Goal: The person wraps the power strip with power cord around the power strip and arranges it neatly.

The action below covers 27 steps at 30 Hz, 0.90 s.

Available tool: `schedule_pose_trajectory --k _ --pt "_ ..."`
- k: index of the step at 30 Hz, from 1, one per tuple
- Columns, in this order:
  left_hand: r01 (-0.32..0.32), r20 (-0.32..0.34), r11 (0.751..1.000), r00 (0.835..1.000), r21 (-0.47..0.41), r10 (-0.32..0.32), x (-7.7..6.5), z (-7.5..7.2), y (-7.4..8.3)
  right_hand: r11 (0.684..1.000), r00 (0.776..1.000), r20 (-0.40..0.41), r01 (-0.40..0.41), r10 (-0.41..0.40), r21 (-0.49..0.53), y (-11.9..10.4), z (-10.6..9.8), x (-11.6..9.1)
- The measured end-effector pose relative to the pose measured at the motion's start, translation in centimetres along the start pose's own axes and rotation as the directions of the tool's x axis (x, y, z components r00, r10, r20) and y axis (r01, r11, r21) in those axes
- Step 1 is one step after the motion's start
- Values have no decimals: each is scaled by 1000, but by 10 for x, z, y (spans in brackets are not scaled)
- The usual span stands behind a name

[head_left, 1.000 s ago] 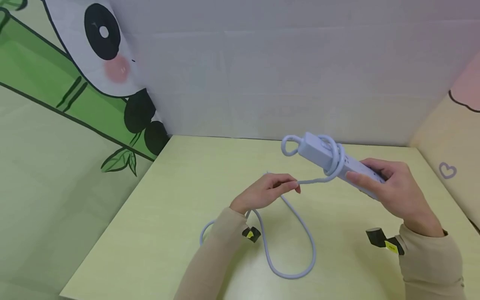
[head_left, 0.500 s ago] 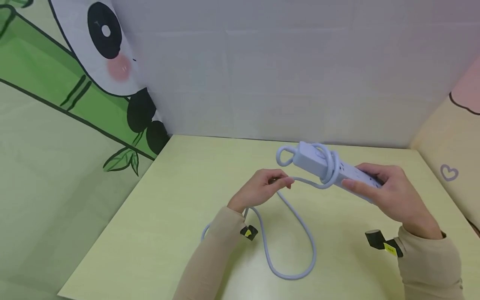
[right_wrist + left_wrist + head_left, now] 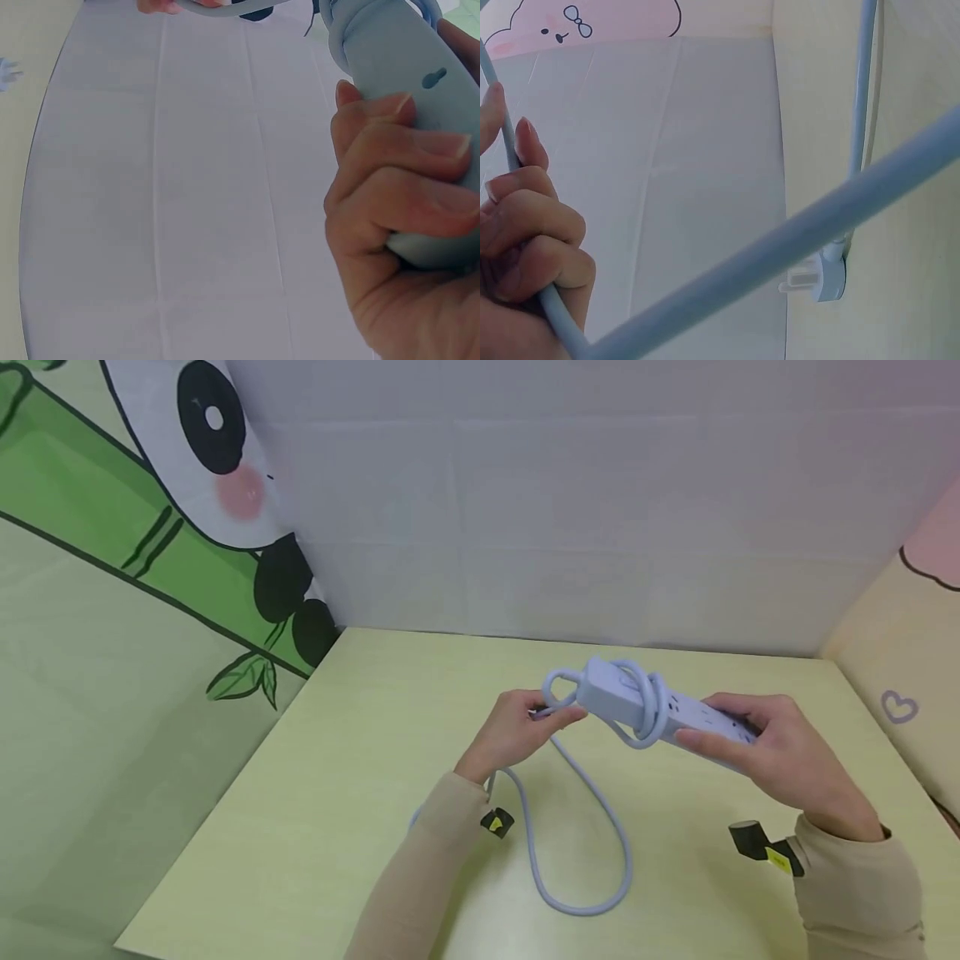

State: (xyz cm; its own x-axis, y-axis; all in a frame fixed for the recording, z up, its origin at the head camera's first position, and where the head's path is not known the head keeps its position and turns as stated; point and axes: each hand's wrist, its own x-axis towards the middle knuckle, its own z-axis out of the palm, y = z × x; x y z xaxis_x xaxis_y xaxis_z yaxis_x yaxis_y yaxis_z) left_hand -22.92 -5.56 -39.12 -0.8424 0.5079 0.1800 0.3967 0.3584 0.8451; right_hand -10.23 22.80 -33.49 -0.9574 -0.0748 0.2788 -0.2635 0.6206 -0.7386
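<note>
A pale blue power strip [image 3: 701, 717] is held above the table, its cord wound around the end away from the right hand. My right hand [image 3: 787, 756] grips the other end, fingers wrapped under it and thumb on top; the right wrist view shows its underside with a keyhole slot. My left hand [image 3: 513, 735] holds the cord [image 3: 510, 142] between curled fingers, close to the small loop at the strip's tip. From there the loose cord [image 3: 615, 835] hangs down and lies in a bend on the table. The plug [image 3: 830, 276], with its prongs, shows in the left wrist view.
The light wooden table [image 3: 300, 860] spans the lower view. A grey-white wall [image 3: 525, 527] stands behind it. Printed cloth panels with a panda drawing [image 3: 210, 452] and a heart [image 3: 897, 706] flank the left and right sides.
The power strip and right hand have come down and slightly left. My left hand has shifted a little left and up, drawing the cord from below the strip to beside its tip.
</note>
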Motion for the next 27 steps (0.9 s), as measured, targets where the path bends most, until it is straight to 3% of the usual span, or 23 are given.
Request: schedule_pose_trajectory --k 12,16,27 --pt "33 -75 999 997 36 -31 9 3 2 999 1000 1 30 -30 -13 4 -4 6" --pt "50 -66 999 997 21 -48 8 3 0 999 999 20 37 -37 -7 5 -3 6" --pt "-11 -20 1000 1000 18 11 13 4 -6 997 993 89 80 -79 -1 9 0 8"
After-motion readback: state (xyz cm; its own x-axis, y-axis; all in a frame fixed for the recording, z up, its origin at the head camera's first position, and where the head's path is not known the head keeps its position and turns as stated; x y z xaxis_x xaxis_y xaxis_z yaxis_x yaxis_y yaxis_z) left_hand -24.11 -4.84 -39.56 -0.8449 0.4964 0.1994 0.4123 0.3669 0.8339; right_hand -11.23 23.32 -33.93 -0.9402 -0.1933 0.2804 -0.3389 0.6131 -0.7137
